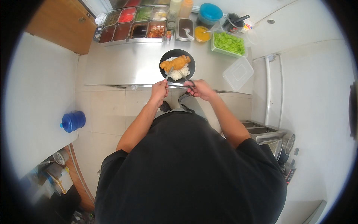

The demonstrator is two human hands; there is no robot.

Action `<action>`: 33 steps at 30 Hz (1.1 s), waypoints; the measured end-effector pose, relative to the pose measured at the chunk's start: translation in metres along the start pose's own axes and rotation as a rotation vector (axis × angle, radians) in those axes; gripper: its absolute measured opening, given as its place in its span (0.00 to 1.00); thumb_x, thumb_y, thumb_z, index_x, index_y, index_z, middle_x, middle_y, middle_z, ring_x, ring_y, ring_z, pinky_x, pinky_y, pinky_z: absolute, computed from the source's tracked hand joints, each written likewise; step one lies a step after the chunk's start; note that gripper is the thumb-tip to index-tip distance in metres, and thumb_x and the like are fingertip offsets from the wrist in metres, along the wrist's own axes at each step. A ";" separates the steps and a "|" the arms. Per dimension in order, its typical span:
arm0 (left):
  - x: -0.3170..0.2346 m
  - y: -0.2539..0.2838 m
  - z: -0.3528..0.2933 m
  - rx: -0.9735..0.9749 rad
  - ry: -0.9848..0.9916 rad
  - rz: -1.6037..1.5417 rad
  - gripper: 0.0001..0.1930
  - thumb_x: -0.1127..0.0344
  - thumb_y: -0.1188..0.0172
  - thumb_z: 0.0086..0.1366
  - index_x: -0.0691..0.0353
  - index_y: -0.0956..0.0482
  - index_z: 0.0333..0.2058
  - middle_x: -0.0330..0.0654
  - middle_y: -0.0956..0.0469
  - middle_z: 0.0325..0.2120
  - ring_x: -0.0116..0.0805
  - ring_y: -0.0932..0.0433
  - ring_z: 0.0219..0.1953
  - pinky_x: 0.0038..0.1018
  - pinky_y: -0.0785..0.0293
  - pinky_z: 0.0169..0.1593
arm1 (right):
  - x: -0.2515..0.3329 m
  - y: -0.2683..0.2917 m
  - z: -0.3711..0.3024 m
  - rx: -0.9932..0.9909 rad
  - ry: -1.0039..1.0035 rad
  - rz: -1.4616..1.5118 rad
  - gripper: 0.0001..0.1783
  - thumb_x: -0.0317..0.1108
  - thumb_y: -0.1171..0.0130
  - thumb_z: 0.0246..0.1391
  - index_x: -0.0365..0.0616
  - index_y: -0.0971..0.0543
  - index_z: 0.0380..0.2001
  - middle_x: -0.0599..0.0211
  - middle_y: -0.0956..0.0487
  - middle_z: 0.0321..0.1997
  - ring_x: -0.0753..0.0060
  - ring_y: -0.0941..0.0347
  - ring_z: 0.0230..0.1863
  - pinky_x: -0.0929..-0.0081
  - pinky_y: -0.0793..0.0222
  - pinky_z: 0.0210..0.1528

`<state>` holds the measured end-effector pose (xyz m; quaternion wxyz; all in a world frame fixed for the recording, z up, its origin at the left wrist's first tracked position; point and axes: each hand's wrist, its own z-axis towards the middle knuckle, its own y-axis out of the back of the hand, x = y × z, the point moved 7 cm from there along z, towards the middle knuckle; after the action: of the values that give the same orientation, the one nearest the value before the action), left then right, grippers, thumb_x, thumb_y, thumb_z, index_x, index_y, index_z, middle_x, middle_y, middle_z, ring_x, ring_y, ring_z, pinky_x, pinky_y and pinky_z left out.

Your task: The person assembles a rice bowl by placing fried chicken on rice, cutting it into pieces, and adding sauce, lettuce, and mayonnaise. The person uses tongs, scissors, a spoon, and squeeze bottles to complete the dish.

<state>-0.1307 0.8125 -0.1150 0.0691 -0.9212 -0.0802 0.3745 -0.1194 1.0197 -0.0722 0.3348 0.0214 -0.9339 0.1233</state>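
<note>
On the steel counter's near edge stands a round black bowl (162,70). White rice (177,75) lies in it, with a golden breaded fried cutlet (177,63) on top. My left hand (159,92) is closed around a slim silver utensil (169,72), perhaps tongs, whose tip meets the cutlet's lower edge. In my right hand (201,89) are black-handled scissors (191,84), with fingers at the handle loops. Their blades point into the bowl over the rice; whether they touch the food I cannot tell.
Behind the bowl, at the left, stands a steel rack (128,40) of sauces and toppings. Further right are a brown sauce tub (183,26), a yellow sauce bowl (201,34), a blue-lidded container (210,13) and a lettuce box (228,43). A clear lid (238,73) lies at the counter's right.
</note>
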 end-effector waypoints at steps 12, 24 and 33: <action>-0.028 0.018 0.019 -0.006 -0.060 0.148 0.12 0.63 0.45 0.72 0.69 0.21 0.40 0.31 0.32 0.20 0.19 0.41 0.15 0.21 0.46 0.16 | 0.063 0.024 0.036 0.002 -0.006 0.029 0.17 0.46 0.37 0.58 0.42 0.20 0.35 0.73 0.25 0.23 0.85 0.33 0.21 0.88 0.48 0.17; -0.034 0.021 0.022 0.004 -0.080 0.214 0.13 0.63 0.44 0.70 0.69 0.20 0.40 0.31 0.32 0.18 0.19 0.40 0.15 0.22 0.45 0.17 | 0.047 0.020 0.076 -0.123 0.046 -0.076 0.14 0.39 0.34 0.57 0.40 0.21 0.38 0.73 0.24 0.26 0.85 0.33 0.23 0.87 0.44 0.19; -0.067 0.021 0.024 -0.085 -0.221 0.494 0.16 0.61 0.42 0.68 0.71 0.17 0.41 0.42 0.20 0.25 0.29 0.26 0.24 0.29 0.30 0.30 | 0.036 0.018 0.027 -0.089 0.041 0.129 0.18 0.46 0.37 0.58 0.42 0.20 0.40 0.73 0.23 0.25 0.83 0.31 0.23 0.86 0.39 0.23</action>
<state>-0.1927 0.7800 -0.0906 -0.0721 -0.8683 0.1242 0.4747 -0.1660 1.0323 -0.0736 0.3457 -0.0562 -0.9309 0.1035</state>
